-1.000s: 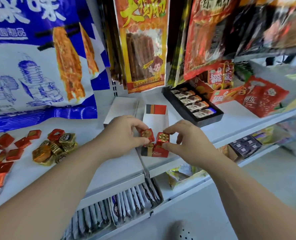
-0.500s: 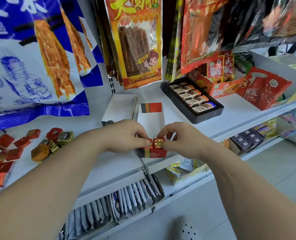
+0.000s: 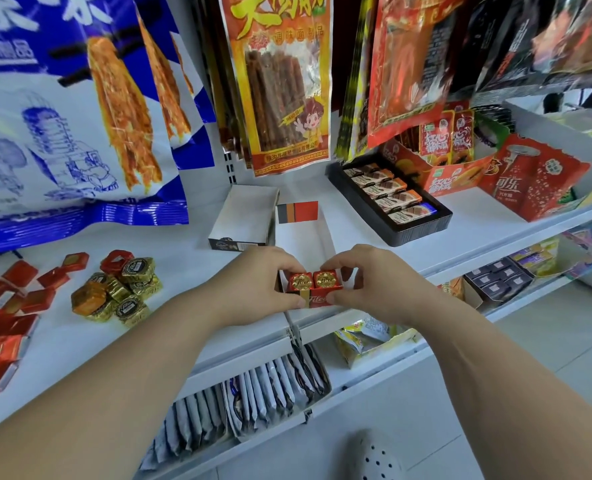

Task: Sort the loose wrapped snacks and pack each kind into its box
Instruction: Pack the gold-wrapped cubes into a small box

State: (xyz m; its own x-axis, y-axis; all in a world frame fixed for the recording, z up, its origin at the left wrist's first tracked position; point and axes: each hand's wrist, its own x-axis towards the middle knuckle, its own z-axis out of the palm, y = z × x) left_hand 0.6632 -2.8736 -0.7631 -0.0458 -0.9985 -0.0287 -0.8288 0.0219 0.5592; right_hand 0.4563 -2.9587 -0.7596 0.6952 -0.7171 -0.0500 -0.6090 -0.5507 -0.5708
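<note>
Loose heap: red squares (image 3: 21, 299) and gold-wrapped pieces (image 3: 121, 289) lie on the shelf (image 3: 183, 261), left.
My left hand (image 3: 253, 289): fingers curled, pinching the left red snack (image 3: 301, 282).
The open box (image 3: 301, 244): both snacks sit touching at its near end.
My right hand (image 3: 384, 282): fingers curled, pinching the right red snack (image 3: 326, 279).

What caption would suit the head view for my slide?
Left hand and right hand pinch two red foil-wrapped chocolates side by side inside a narrow white cardboard box.

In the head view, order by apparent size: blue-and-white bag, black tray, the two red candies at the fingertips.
1. blue-and-white bag
2. black tray
3. left red candy and right red candy: alike, not ranked
</note>
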